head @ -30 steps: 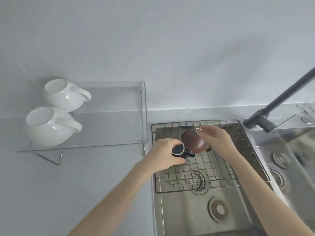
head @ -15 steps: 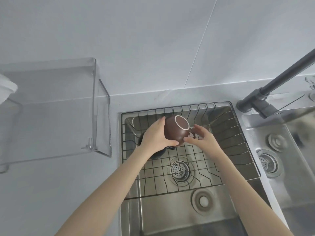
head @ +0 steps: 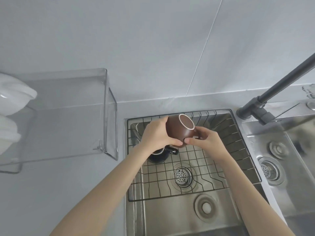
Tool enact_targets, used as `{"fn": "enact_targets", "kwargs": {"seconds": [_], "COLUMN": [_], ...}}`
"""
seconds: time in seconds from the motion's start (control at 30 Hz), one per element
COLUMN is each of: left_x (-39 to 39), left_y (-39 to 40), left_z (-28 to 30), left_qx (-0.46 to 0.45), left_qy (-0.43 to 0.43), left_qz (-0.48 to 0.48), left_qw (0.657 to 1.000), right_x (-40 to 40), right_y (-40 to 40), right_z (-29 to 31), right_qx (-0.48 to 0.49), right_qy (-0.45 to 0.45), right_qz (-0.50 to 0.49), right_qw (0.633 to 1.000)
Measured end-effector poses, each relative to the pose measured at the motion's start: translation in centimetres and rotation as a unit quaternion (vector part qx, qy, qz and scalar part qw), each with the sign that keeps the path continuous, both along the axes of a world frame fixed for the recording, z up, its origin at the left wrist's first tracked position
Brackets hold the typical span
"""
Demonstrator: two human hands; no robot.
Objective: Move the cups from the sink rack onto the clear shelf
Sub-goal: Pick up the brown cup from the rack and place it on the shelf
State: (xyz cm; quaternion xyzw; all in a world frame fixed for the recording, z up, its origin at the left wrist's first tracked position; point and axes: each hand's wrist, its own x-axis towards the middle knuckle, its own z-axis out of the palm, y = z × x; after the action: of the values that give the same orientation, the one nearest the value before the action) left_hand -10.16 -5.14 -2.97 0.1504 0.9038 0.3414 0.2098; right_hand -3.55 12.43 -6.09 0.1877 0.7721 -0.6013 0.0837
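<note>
A brown cup (head: 179, 132) with a white rim is held tilted above the wire sink rack (head: 238, 150), its mouth facing up and away. My left hand (head: 156, 133) wraps its left side and my right hand (head: 206, 142) grips the handle side. A dark blue cup (head: 162, 155) stands on the rack below my left wrist, partly hidden by it. The clear shelf (head: 71, 120) stands on the counter to the left, with two white cups (head: 12, 99) at its left end, cut off by the frame edge.
A dark faucet (head: 272, 92) rises at the right between the two steel sink basins. The drain strainer (head: 182, 175) lies under the rack. Grey counter (head: 59, 193) lies in front of the shelf.
My left hand let go of the dark blue cup and closed on the brown cup. Both hands have raised the brown cup slightly. The view shifted right, pushing the shelf to the left.
</note>
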Motion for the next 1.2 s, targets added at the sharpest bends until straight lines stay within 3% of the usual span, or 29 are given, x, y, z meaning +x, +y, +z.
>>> {"fn": "enact_targets", "kwargs": {"seconds": [0.27, 0.5, 0.8, 1.2], "left_x": [0.4, -2.6, -8.3, -12.3], "left_y": [-6.7, -16.6, -24.1, -25.4], "left_z": [11.5, 16.6, 15.1, 10.1], "left_qx": [0.042, 0.077, 0.062, 0.036], "left_qy": [0.109, 0.107, 0.036, -0.004], "left_qz": [0.05, 0.07, 0.042, 0.0], "left_qw": [0.992, 0.989, 0.997, 0.999], "right_x": [-2.0, -6.2, -10.4, -12.4], "right_y": [-5.5, -15.1, -23.0, -25.9], "right_z": [12.5, 17.2, 15.7, 13.3], "right_qx": [0.04, 0.078, 0.137, 0.305], "right_qy": [0.119, 0.155, 0.12, 0.096], "right_qz": [0.078, 0.089, 0.053, 0.053], "right_qw": [0.989, 0.981, 0.982, 0.946]}}
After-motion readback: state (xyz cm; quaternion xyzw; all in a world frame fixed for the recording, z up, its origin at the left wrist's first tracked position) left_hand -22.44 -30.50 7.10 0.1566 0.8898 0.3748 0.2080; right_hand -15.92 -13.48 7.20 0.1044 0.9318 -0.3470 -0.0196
